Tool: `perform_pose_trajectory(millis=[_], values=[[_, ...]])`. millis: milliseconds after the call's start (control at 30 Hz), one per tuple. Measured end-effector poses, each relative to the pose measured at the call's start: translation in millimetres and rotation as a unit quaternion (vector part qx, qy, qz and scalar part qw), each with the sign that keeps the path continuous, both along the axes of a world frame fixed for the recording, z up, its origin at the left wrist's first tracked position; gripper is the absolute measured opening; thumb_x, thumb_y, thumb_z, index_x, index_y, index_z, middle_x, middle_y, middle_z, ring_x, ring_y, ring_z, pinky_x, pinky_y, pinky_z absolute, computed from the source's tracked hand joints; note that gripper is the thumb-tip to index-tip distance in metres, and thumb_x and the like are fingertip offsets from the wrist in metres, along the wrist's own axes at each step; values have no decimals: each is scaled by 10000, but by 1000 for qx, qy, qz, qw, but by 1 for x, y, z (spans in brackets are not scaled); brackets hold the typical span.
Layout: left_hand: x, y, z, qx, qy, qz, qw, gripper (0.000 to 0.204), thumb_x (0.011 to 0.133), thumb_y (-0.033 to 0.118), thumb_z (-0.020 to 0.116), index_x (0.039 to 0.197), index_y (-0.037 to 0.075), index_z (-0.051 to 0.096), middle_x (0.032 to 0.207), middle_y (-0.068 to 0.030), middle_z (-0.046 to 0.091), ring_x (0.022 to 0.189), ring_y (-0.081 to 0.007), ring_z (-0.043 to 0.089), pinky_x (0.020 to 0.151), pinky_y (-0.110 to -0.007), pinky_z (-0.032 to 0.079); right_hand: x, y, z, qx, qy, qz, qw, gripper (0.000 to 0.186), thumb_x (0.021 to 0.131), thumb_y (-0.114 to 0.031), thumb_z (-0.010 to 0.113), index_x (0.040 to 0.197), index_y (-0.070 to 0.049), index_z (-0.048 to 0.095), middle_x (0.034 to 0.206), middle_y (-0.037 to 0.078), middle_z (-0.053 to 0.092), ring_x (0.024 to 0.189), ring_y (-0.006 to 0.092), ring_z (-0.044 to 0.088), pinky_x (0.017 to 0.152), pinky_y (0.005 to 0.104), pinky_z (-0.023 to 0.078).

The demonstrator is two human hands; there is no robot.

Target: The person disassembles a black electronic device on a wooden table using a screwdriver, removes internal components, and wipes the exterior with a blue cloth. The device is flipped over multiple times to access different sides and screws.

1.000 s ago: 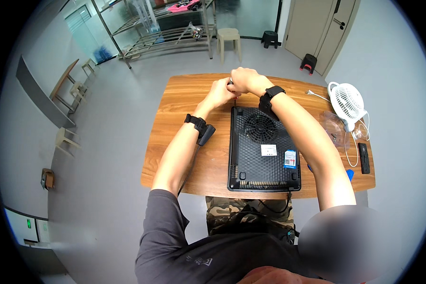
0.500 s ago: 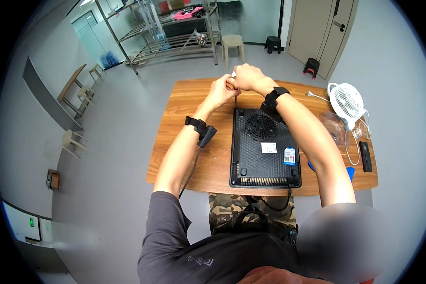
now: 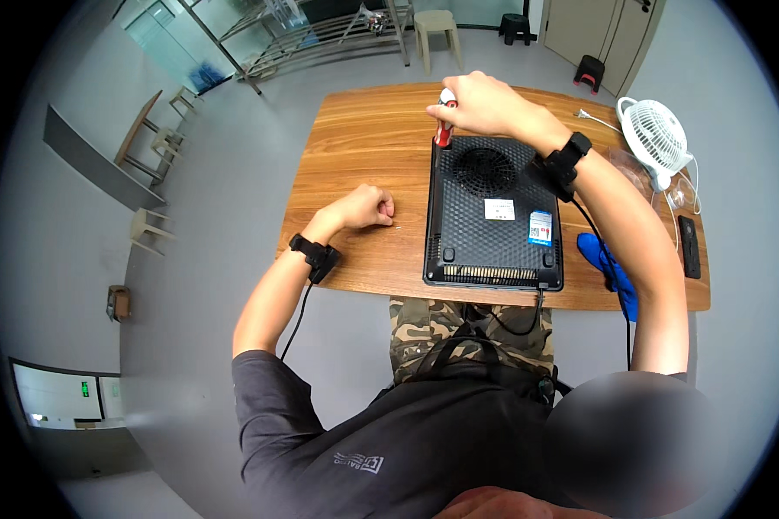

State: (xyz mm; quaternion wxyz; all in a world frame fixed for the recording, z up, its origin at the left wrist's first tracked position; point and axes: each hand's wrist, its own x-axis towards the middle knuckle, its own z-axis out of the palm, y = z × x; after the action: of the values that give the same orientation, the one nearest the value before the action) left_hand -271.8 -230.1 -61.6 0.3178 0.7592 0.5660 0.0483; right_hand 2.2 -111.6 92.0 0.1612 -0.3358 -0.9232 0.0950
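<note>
A black flat appliance that looks like an induction cooker (image 3: 485,233) lies underside up on the wooden table (image 3: 355,147), its round fan grille (image 3: 483,171) toward the far side. My right hand (image 3: 483,102) is closed around a screwdriver with a red and white handle (image 3: 444,131), held upright over the appliance's far left corner; its tip is hidden. Left of the appliance, my left hand (image 3: 363,208) rests low at the tabletop with fingers curled and pinched together. Whatever they hold, if anything, is hidden. Tiny pale bits (image 3: 396,227) lie just beside its fingertips.
A white fan (image 3: 655,138) with its cord stands at the table's right side, near clear plastic packaging (image 3: 629,169). A black bar-shaped object (image 3: 689,246) and a blue cloth-like item (image 3: 610,268) lie nearer. A black power cord (image 3: 528,329) hangs from the appliance's near edge.
My left hand has left my right hand and come down and nearer, to the tabletop left of the appliance. My right hand stays on the screwdriver, nearer the corner. The view has tilted down.
</note>
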Motion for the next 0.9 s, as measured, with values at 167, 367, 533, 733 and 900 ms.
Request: perform_pose_trajectory(millis=[167, 367, 533, 733, 900], values=[[18, 0, -17, 18, 55, -45, 997, 236, 801, 138, 852, 908, 6, 687, 822, -128, 731, 764, -263, 691, 721, -371, 553, 4, -20, 7, -23, -1, 8, 1000, 477, 950, -455, 661, 1006, 13, 730, 904, 248, 747, 884, 413, 740, 811, 472, 593], [34, 2, -21, -4, 77, -44, 996, 184, 747, 15, 772, 904, 16, 675, 798, -146, 717, 754, -310, 689, 692, -388, 556, 31, -21, 7, -14, 13, 9, 1000, 508, 957, -475, 663, 999, 31, 687, 869, 270, 722, 866, 442, 728, 788, 489, 584], [31, 8, -15, -8, 85, -64, 994, 172, 758, 6, 742, 928, 12, 725, 815, -132, 743, 771, -263, 716, 730, -360, 576, 63, -17, 9, -23, 32, -2, 999, 512, 959, -479, 660, 983, 32, 679, 855, 265, 719, 860, 440, 727, 775, 486, 582], [47, 41, 28, 43, 44, -44, 997, 125, 812, 36, 725, 917, 14, 788, 867, -138, 777, 805, -210, 735, 782, -329, 588, 104, -5, 14, -2, 46, -40, 998, 500, 953, -482, 671, 969, 18, 679, 832, 255, 717, 826, 433, 728, 755, 479, 578], [96, 93, 48, 11, -131, 14, 991, 133, 983, 129, 699, 999, 6, 748, 851, -36, 737, 765, -97, 671, 697, -257, 543, 146, 5, 19, 16, 62, -80, 995, 497, 944, -474, 683, 946, 22, 677, 780, 245, 707, 782, 418, 724, 729, 472, 571]])
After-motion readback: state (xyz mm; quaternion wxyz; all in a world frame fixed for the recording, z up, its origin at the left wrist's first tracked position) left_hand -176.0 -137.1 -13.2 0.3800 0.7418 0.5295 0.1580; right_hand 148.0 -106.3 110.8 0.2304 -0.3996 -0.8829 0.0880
